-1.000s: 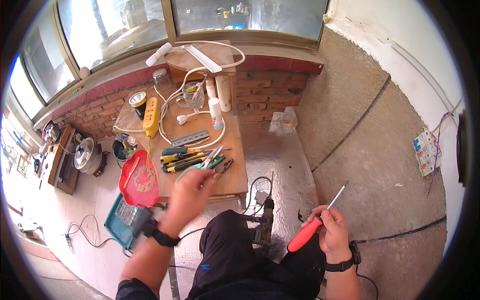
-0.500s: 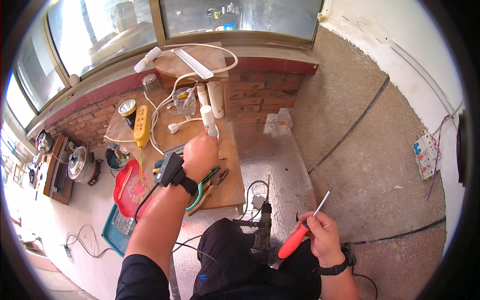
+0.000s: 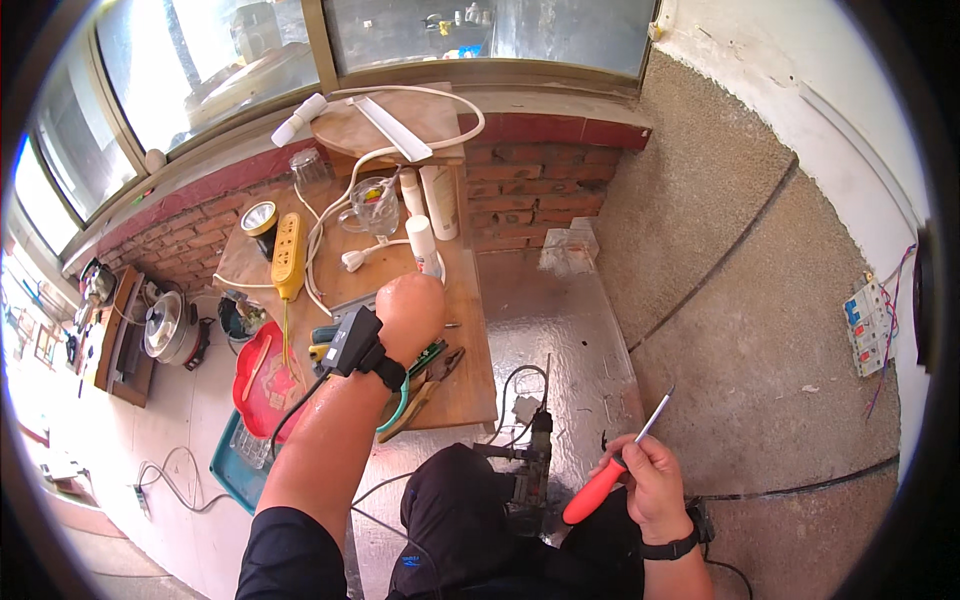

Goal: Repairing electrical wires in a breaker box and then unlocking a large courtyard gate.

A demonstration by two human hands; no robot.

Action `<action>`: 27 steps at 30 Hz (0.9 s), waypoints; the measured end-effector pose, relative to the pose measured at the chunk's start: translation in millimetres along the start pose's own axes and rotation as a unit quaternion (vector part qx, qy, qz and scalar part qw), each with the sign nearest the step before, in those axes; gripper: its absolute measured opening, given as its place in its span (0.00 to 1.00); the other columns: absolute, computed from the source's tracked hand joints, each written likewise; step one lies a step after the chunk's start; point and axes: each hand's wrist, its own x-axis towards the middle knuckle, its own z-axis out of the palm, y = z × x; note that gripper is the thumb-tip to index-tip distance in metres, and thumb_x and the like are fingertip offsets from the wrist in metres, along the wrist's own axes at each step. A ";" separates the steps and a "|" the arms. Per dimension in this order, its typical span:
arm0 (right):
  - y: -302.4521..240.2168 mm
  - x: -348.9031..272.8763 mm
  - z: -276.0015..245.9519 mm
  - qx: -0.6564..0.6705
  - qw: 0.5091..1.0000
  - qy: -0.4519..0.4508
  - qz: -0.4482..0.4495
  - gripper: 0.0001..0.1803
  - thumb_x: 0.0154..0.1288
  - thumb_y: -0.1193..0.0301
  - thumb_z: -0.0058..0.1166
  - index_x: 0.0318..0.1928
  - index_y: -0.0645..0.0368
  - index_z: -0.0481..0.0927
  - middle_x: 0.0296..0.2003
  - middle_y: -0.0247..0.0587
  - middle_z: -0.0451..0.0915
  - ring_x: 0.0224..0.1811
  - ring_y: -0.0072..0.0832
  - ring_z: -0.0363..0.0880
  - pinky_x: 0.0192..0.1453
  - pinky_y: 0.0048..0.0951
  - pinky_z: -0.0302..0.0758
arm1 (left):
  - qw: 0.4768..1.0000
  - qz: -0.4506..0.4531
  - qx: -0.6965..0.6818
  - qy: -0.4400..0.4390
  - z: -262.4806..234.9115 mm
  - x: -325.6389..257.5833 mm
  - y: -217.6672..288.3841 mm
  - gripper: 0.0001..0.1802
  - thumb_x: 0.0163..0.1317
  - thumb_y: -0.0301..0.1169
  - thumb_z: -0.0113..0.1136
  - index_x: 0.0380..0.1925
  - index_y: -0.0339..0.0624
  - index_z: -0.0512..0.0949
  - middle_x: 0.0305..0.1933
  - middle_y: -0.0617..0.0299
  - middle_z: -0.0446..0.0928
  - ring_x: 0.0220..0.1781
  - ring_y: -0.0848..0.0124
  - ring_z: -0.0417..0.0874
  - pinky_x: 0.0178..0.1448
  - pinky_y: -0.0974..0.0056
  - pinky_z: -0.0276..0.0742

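In my right hand [image 3: 648,478] is a screwdriver [image 3: 597,487] with a red handle, gripped near the top of the handle. Its metal shaft slants up and to the right, toward the wall side. A small dark curved piece [image 3: 603,440] shows by those fingertips, too small to name. My left hand [image 3: 412,305] reaches over the wooden table [image 3: 462,375], with its fingers hidden behind the back of the hand. Just beyond it stands a white bottle [image 3: 421,240]. Nearer to me lie pliers [image 3: 425,393] with tan handles and a green-handled tool [image 3: 397,405], partly under my wrist.
A yellow power strip [image 3: 289,250], a flashlight [image 3: 261,222] and a glass mug [image 3: 374,205] stand on the table. By its left side is a red tray [image 3: 250,375] over a teal bin [image 3: 228,465]. A power drill [image 3: 533,465] is beside my knee. Circuit breakers [image 3: 868,325] hang on the right wall.
The view has shifted slightly, so the scene sits a little lower and to the right. My left hand stays over the table; my right hand still grips the screwdriver.
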 end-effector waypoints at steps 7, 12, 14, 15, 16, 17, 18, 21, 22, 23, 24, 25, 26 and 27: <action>0.2 0.6 2.2 -0.002 1.000 -0.003 -0.003 0.15 0.72 0.65 0.50 0.44 0.67 0.78 0.33 0.44 0.82 0.35 0.33 0.83 0.43 0.34 0.80 | 0.995 -0.005 -0.058 0.080 -8.4 -19.6 -2.7 0.09 0.55 0.31 0.54 0.31 0.40 0.81 0.33 0.49 0.81 0.39 0.51 0.83 0.45 0.52 0.78; -8.2 -1.3 10.0 -0.020 1.000 0.015 0.017 0.13 0.71 0.69 0.48 0.46 0.68 0.77 0.33 0.44 0.81 0.36 0.33 0.83 0.43 0.34 0.80 | 0.952 0.098 -0.278 0.083 -30.6 -83.7 48.7 0.09 0.56 0.32 0.56 0.32 0.36 0.77 0.31 0.47 0.80 0.35 0.50 0.82 0.39 0.53 0.78; -8.1 1.1 20.1 -0.013 1.000 0.011 0.021 0.12 0.71 0.70 0.48 0.46 0.68 0.77 0.32 0.43 0.80 0.35 0.33 0.82 0.43 0.34 0.80 | 0.903 0.147 -0.403 0.029 -30.6 -119.8 63.7 0.09 0.58 0.30 0.58 0.33 0.35 0.77 0.29 0.49 0.80 0.33 0.58 0.83 0.37 0.58 0.77; -6.7 2.7 26.0 -0.006 1.000 0.007 0.027 0.12 0.70 0.71 0.47 0.46 0.68 0.77 0.31 0.43 0.80 0.35 0.33 0.82 0.43 0.34 0.80 | 0.868 0.164 -0.468 -0.006 -27.5 -136.1 70.5 0.08 0.60 0.30 0.58 0.34 0.35 0.77 0.29 0.52 0.80 0.31 0.63 0.83 0.36 0.61 0.77; -5.3 3.0 33.6 0.012 0.999 0.009 0.032 0.11 0.70 0.72 0.48 0.46 0.67 0.77 0.30 0.40 0.79 0.31 0.29 0.81 0.40 0.30 0.79 | 0.827 0.124 -0.543 -0.076 -20.1 -150.9 78.2 0.08 0.62 0.30 0.57 0.35 0.35 0.76 0.29 0.56 0.79 0.31 0.68 0.81 0.36 0.64 0.76; -2.5 2.4 38.4 0.011 0.999 0.008 0.032 0.11 0.70 0.72 0.48 0.46 0.67 0.77 0.30 0.40 0.79 0.31 0.29 0.81 0.40 0.30 0.79 | 0.773 0.083 -0.612 -0.145 -12.6 -164.3 84.9 0.09 0.64 0.30 0.57 0.37 0.35 0.76 0.29 0.60 0.79 0.31 0.74 0.80 0.35 0.67 0.75; -1.0 1.0 40.4 0.012 0.999 -0.005 0.040 0.11 0.69 0.72 0.50 0.45 0.66 0.78 0.29 0.39 0.79 0.30 0.27 0.79 0.38 0.28 0.78 | 0.738 0.067 -0.647 -0.183 -5.2 -174.3 91.9 0.09 0.66 0.31 0.55 0.38 0.35 0.75 0.30 0.62 0.78 0.32 0.76 0.79 0.35 0.69 0.74; 6.6 -4.3 43.0 0.028 0.998 -0.026 0.055 0.10 0.68 0.72 0.54 0.46 0.65 0.78 0.27 0.35 0.78 0.26 0.20 0.76 0.32 0.21 0.73 | 0.671 0.023 -0.696 -0.254 3.0 -194.8 105.0 0.09 0.68 0.31 0.53 0.40 0.37 0.74 0.31 0.65 0.78 0.32 0.79 0.79 0.33 0.72 0.72; 8.7 -6.7 42.7 0.015 0.998 -0.030 0.053 0.11 0.67 0.72 0.55 0.46 0.65 0.79 0.26 0.34 0.78 0.25 0.20 0.75 0.32 0.20 0.73 | 0.663 0.010 -0.705 -0.252 -0.2 -200.1 107.2 0.09 0.68 0.32 0.53 0.40 0.36 0.74 0.32 0.65 0.77 0.32 0.79 0.78 0.33 0.72 0.71; 10.1 -8.5 44.7 0.003 0.998 -0.037 0.050 0.11 0.67 0.72 0.56 0.46 0.65 0.79 0.26 0.33 0.78 0.25 0.19 0.75 0.31 0.20 0.72 | 0.656 -0.004 -0.712 -0.248 -1.3 -206.1 108.2 0.09 0.69 0.32 0.53 0.41 0.36 0.73 0.32 0.65 0.77 0.32 0.80 0.77 0.33 0.72 0.71; 9.2 -11.8 48.8 0.007 0.998 -0.014 0.056 0.10 0.67 0.72 0.57 0.45 0.66 0.79 0.26 0.32 0.78 0.24 0.19 0.74 0.31 0.19 0.72 | 0.646 0.020 -0.730 -0.222 13.5 -210.5 110.3 0.09 0.69 0.32 0.52 0.41 0.36 0.73 0.34 0.65 0.77 0.32 0.80 0.76 0.33 0.73 0.70; 10.1 -13.4 49.8 0.007 0.998 -0.018 0.056 0.10 0.67 0.72 0.57 0.45 0.66 0.79 0.26 0.32 0.78 0.24 0.19 0.74 0.31 0.19 0.72 | 0.647 0.019 -0.730 -0.220 16.3 -214.2 110.9 0.09 0.69 0.32 0.52 0.41 0.36 0.73 0.34 0.65 0.77 0.32 0.80 0.76 0.33 0.73 0.70; 11.0 -16.8 47.8 -0.008 0.998 -0.025 0.060 0.10 0.67 0.72 0.56 0.45 0.66 0.79 0.26 0.32 0.78 0.24 0.19 0.74 0.31 0.19 0.72 | 0.646 0.023 -0.728 -0.227 14.6 -217.1 113.3 0.09 0.69 0.32 0.52 0.41 0.36 0.73 0.34 0.65 0.77 0.32 0.80 0.76 0.34 0.73 0.71; 11.9 -19.6 46.3 -0.022 0.997 -0.033 0.063 0.10 0.67 0.72 0.56 0.44 0.66 0.79 0.26 0.32 0.78 0.24 0.19 0.75 0.30 0.19 0.72 | 0.645 0.027 -0.727 -0.234 12.3 -219.8 114.7 0.10 0.69 0.32 0.52 0.41 0.36 0.73 0.34 0.65 0.77 0.33 0.81 0.75 0.36 0.73 0.71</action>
